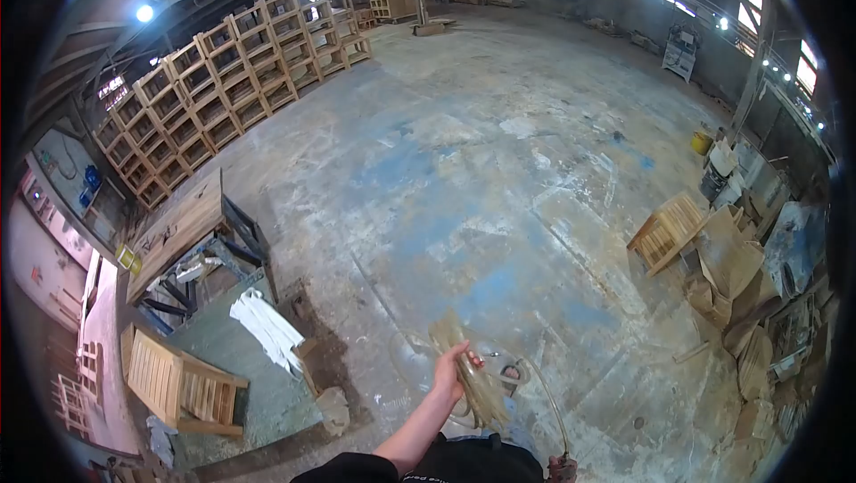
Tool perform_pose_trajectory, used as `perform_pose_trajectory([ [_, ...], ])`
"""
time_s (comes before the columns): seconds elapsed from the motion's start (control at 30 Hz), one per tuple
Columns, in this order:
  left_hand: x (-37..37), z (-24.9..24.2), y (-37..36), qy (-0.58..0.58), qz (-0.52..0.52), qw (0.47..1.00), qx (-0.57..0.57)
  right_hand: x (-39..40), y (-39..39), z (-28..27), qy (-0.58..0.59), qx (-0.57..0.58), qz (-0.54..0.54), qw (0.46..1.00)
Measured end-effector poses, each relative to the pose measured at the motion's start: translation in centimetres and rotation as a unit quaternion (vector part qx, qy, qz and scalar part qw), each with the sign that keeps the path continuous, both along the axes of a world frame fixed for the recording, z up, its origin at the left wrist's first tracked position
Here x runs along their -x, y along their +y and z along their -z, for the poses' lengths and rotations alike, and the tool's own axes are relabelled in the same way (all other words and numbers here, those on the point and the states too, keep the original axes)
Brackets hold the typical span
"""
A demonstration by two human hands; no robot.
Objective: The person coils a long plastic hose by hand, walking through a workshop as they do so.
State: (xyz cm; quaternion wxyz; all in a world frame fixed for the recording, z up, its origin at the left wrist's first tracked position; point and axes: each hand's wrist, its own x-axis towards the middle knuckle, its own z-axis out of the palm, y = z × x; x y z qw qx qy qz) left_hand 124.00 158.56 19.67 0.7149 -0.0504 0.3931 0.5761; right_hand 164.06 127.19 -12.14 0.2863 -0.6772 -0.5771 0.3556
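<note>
My left hand [453, 371] is closed around a coil of translucent, yellowish hose [486, 394] in front of my body. A small shiny metal piece, perhaps a fitting, shows beside the fingers. From the coil, one length of hose arcs over to the right and drops to my right hand [562, 469]. That hand is at the bottom edge, partly cut off and dark, and appears closed on the hose. A loose loop of hose hangs to the left of the coil. Part of my shoe shows behind the coil.
A wooden workbench [183, 224] and a green platform [267, 412] bearing a slatted wooden piece [183, 382] and white cloth [267, 327] stand left. Stacked wooden frames [223, 82] line the far left. Cardboard [727, 251] and a slatted crate [667, 233] lie right.
</note>
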Motion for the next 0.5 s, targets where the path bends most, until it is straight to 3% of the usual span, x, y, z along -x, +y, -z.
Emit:
perform_pose_trajectory([
  [0.13,0.7,2.9,9.3,0.021,-0.052,0.998,0.008,-0.5,12.7,-4.7,0.094,-0.052,-0.019,0.994],
  [0.23,1.6,3.4,16.9,0.039,-0.087,0.995,0.005,1.1,24.2,-13.5,0.14,0.122,0.141,0.972],
  [0.37,2.7,0.2,26.6,0.08,-0.177,0.981,0.007,-1.9,36.5,-11.1,0.056,0.218,0.188,0.956],
  [0.4,3.3,0.0,28.6,0.075,-0.2,0.977,0.005,-1.4,38.4,-10.9,0.039,-0.033,0.087,0.995],
  [0.5,6.0,0.2,35.4,0.056,-0.255,0.965,-0.014,-3.8,49.4,-11.1,0.183,0.271,0.225,0.918],
])
